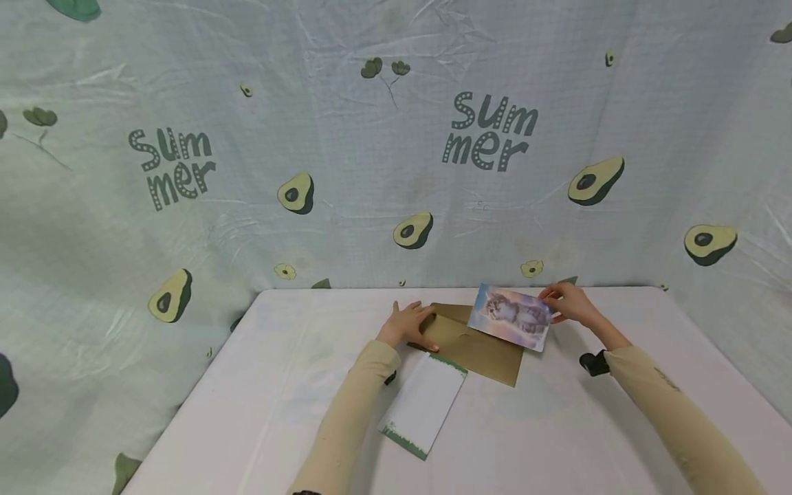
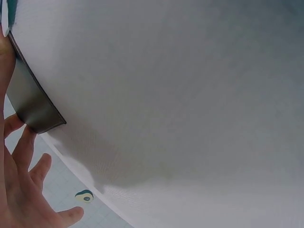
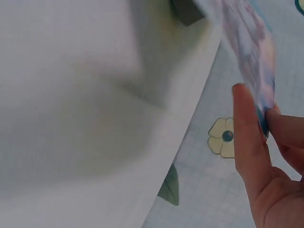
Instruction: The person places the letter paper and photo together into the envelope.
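Observation:
A postcard with a kitten picture is tilted up over the right part of a brown envelope. My right hand pinches the card's right edge between thumb and fingers, as the right wrist view also shows at the postcard. At the envelope's left end is my left hand, thumb on the near side and fingers at the far edge, gripping it. The left wrist view shows fingertips at the corner of the envelope. Just nearer than the envelope lies a white sheet with green borders.
The white table ends at the back against a hanging cloth printed with avocados and the word "summer". A dark strap piece shows at the right wrist.

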A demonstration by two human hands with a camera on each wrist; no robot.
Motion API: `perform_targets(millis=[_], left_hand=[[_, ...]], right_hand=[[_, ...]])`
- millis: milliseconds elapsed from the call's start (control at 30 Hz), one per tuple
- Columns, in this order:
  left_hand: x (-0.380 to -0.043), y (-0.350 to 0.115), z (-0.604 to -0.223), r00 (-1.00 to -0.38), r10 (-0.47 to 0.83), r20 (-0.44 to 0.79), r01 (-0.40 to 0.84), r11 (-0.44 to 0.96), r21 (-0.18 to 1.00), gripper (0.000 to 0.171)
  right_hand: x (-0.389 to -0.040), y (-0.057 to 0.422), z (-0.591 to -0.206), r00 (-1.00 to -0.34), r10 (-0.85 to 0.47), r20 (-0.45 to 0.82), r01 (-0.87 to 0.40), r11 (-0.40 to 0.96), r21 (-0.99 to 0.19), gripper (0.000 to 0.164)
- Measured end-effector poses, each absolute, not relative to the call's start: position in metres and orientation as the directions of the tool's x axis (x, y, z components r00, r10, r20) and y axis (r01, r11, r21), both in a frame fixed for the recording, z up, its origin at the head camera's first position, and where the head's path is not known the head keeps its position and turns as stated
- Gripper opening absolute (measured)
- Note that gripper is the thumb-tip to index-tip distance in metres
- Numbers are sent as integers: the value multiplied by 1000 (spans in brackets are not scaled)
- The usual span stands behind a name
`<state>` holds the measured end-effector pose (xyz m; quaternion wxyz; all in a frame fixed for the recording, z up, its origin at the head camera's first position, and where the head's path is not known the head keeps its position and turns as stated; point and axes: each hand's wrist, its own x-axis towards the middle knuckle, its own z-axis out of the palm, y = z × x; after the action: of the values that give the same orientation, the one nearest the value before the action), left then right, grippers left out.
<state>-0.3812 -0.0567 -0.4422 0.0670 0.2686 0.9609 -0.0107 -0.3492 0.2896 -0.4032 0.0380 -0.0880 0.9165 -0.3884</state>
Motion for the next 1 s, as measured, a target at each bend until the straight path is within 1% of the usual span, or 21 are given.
perform_targets(millis=[200, 333, 500, 833, 1000], left_hand=[[-383, -56, -442, -842, 527, -117, 529, 848, 11, 92], [-383, -56, -443, -840, 533, -105, 535, 845, 11, 92], [-382, -57, -441, -840, 532, -107, 533, 846, 20, 93], [-381, -58, -440, -845, 522, -112, 523, 852, 22, 93], [-380, -59, -441, -846, 522, -110, 525, 851, 3, 93]], right_hand=[[-357, 295, -405, -989, -139, 50, -136, 720, -680, 23], [-360, 298, -408, -991, -83, 103, -130, 769, -626, 22], [-364, 298, -412, -991, -38, 131, -107, 810, -576, 22], [-372, 282, -423, -991, -46, 128, -112, 810, -575, 19], [-374, 271, -428, -988, -55, 147, -134, 784, -607, 19]])
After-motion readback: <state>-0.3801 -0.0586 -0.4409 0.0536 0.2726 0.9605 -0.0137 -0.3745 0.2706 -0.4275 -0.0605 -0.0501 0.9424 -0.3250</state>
